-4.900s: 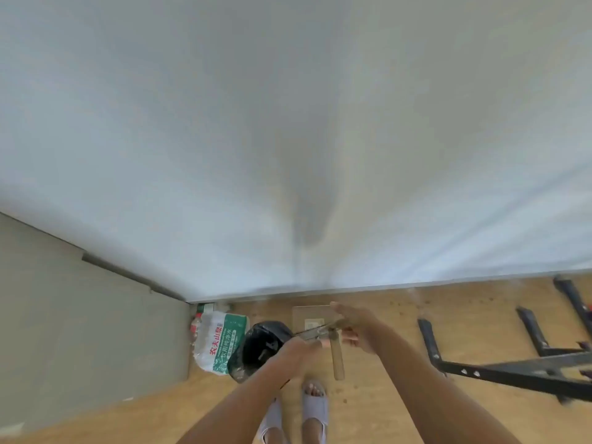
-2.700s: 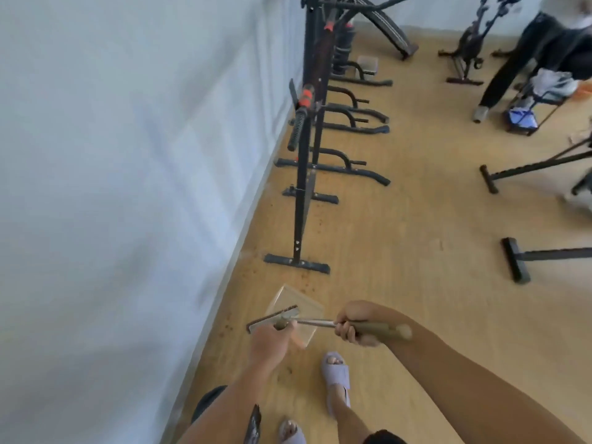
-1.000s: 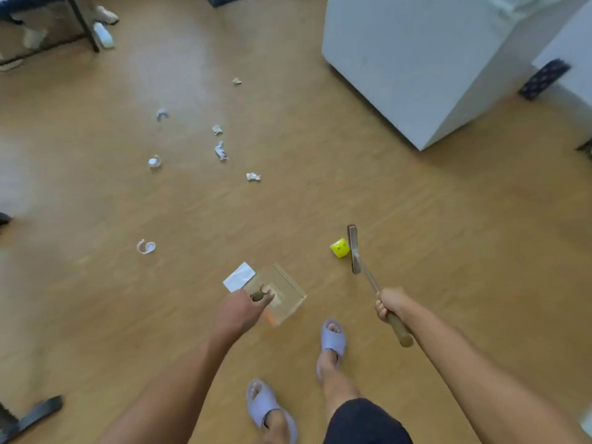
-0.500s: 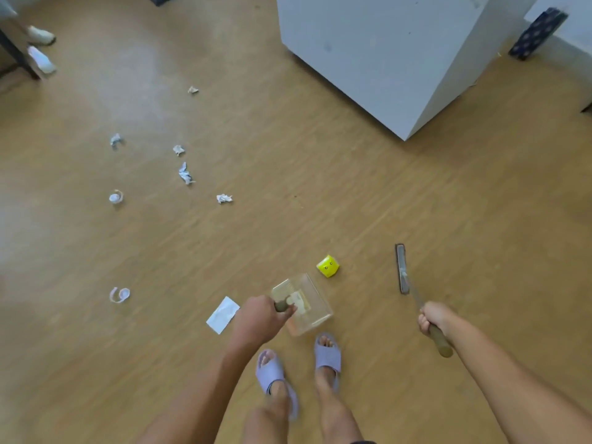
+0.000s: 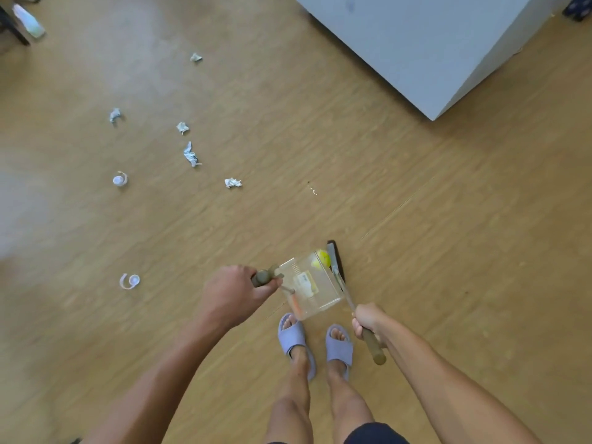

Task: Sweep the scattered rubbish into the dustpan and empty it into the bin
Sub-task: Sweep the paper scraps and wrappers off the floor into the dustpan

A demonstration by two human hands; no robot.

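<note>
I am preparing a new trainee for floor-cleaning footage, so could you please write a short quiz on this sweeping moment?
1. Multiple choice: the small yellow piece of rubbish lies (a) far out on the wooden floor, (b) at the mouth of the clear plastic dustpan, (c) under a slipper.
2. True or false: the right hand holds the wooden-handled brush.
3. Fill in: the left hand grips the dustpan's ____.

Key:
1. b; the brush head stands right beside it.
2. True.
3. Handle. Crumpled white paper scraps and curled white plastic bits lie unswept to the left.
</note>
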